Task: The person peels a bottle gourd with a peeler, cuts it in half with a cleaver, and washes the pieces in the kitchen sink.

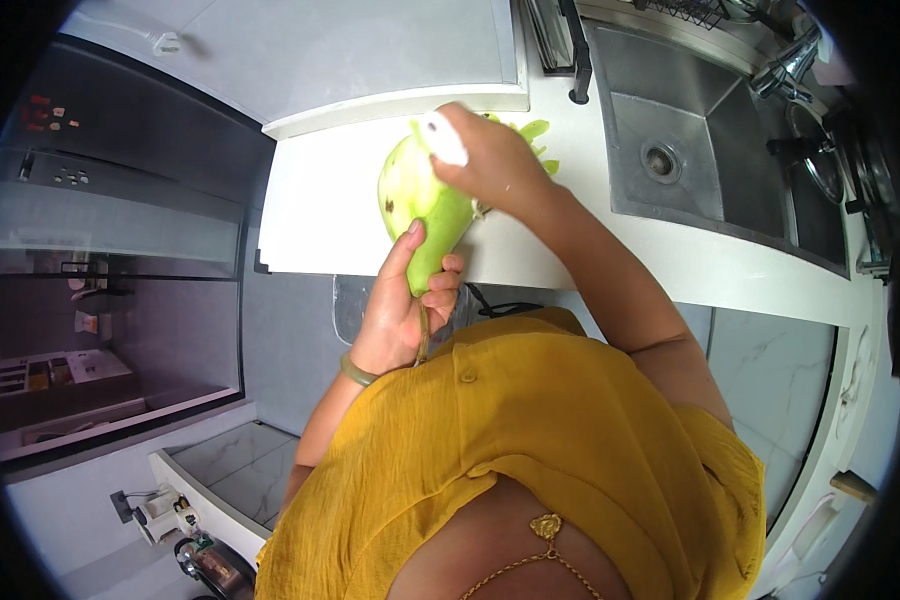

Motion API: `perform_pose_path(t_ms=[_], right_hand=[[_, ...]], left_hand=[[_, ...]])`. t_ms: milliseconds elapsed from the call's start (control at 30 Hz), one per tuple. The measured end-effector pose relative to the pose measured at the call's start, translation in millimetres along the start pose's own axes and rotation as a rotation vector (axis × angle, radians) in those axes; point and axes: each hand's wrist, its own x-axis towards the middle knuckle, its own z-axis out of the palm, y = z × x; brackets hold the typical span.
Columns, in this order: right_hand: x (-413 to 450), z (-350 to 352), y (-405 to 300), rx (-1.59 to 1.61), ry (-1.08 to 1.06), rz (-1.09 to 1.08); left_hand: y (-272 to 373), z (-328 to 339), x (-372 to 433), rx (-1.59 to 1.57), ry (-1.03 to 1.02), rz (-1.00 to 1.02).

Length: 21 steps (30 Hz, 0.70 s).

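Note:
A large pale green gourd (426,196) is held above the white countertop (322,195). My left hand (414,300) grips its narrow end, with the thumb along its side and a thin brown stem hanging past the palm. In my right hand (487,154) is a white-handled tool (444,139), probably a peeler, pressed against the wide end; its blade is hidden. Lighter peeled patches and a small brown blemish show on the gourd. Behind my right hand, green peelings (534,130) lie on the countertop.
On the right, a stainless steel sink (660,142) is set into the counter, with a faucet (784,71) beyond it. A black-handled rack (579,60) stands beside the sink. Left is a dark glass-fronted panel (142,225). A white plug (166,43) is at the upper left.

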Motion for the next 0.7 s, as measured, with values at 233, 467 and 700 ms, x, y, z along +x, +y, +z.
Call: perform_pose_path(t_ms=[233,467,700], right_hand=[[5.8,-29.1,43.8,-0.195,0.158,0.27],[8.6,18.1,2.4,0.53,0.385,0.319],[14.5,24.7,-25.1,0.254,0.292,0.301]], left_hand=[[-10.2,-6.2,-5.4,0.416,0.233,0.29],[-5.5,14.4,-9.7,0.36,0.084,0.168],[-6.7,-27.3,-19.0,0.087,-0.002,-0.058]])
